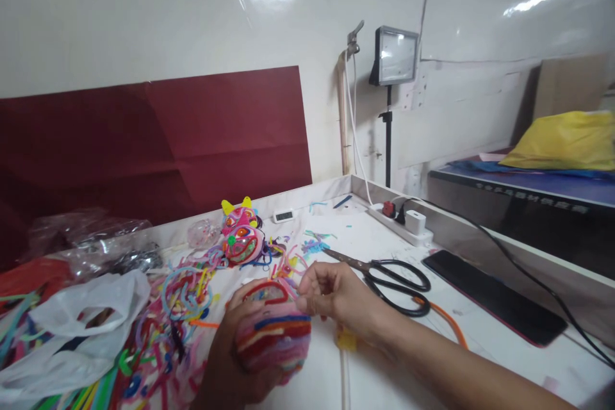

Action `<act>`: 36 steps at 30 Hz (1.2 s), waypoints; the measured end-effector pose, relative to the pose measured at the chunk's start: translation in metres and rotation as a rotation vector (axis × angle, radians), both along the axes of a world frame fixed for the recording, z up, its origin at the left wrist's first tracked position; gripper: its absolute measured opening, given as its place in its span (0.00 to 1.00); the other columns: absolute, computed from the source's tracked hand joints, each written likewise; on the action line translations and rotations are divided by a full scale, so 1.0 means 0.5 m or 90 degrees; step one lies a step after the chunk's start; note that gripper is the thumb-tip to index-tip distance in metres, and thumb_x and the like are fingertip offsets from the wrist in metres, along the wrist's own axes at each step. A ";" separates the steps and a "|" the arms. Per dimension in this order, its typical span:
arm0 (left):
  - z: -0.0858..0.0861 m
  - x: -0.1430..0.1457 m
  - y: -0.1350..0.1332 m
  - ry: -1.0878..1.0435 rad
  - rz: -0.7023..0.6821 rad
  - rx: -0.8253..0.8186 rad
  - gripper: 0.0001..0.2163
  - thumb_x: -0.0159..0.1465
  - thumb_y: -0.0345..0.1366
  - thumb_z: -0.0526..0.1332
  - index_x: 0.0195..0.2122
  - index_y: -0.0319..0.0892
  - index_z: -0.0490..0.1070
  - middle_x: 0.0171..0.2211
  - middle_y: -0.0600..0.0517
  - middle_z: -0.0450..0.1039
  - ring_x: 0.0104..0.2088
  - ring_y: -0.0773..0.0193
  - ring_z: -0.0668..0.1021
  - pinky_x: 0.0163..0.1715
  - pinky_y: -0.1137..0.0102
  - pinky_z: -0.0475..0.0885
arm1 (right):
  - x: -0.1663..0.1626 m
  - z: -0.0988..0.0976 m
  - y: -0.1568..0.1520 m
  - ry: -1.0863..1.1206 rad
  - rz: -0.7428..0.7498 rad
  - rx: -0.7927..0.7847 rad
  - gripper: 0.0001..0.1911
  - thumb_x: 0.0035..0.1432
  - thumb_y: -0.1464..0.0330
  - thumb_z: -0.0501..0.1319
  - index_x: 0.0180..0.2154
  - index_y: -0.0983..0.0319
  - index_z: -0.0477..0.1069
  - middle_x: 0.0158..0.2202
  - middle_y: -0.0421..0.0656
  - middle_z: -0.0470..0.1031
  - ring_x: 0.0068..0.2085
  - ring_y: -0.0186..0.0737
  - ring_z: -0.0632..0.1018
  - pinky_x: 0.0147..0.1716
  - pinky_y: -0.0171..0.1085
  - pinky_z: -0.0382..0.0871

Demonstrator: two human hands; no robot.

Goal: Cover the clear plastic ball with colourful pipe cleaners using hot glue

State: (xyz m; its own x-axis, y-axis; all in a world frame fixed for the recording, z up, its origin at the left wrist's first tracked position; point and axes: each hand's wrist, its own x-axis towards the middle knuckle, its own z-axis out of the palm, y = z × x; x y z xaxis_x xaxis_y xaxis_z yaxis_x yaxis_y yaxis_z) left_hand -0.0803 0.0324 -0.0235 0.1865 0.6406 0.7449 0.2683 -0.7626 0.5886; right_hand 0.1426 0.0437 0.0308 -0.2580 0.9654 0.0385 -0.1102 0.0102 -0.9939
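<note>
Over the white tabletop (327, 381), a round piece (275, 341), its side banded in colour but its top seemingly unfinished, sits clasped in the grip of the left hand (233, 343), while the right hand (339, 298) meets its rim, its hold unclear.

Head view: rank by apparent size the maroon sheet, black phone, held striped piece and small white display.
1. Maroon sheet
2. Black phone and striped piece: too alike to rank
3. White display
</note>
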 end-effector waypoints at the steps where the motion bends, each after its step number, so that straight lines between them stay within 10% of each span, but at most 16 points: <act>1: -0.002 0.000 -0.001 -0.005 -0.002 -0.004 0.40 0.38 0.26 0.76 0.53 0.63 0.72 0.53 0.56 0.78 0.58 0.42 0.75 0.57 0.50 0.73 | 0.001 0.001 -0.001 0.001 -0.001 0.001 0.25 0.29 0.58 0.79 0.25 0.63 0.71 0.17 0.31 0.68 0.19 0.26 0.65 0.19 0.30 0.58; 21: -0.018 0.008 0.003 -0.067 -0.050 -0.032 0.29 0.44 0.39 0.78 0.48 0.59 0.75 0.58 0.50 0.69 0.55 0.41 0.76 0.52 0.47 0.76 | 0.019 0.004 -0.010 -0.029 -0.012 0.073 0.23 0.33 0.57 0.79 0.23 0.63 0.72 0.18 0.31 0.65 0.22 0.27 0.61 0.23 0.32 0.53; 36: -0.021 -0.001 0.022 -0.060 -0.032 0.000 0.31 0.38 0.34 0.78 0.46 0.53 0.77 0.54 0.48 0.77 0.56 0.38 0.76 0.53 0.45 0.74 | 0.078 0.013 -0.040 -0.120 -0.113 0.202 0.16 0.58 0.54 0.62 0.30 0.61 0.72 0.26 0.39 0.71 0.29 0.36 0.70 0.29 0.35 0.61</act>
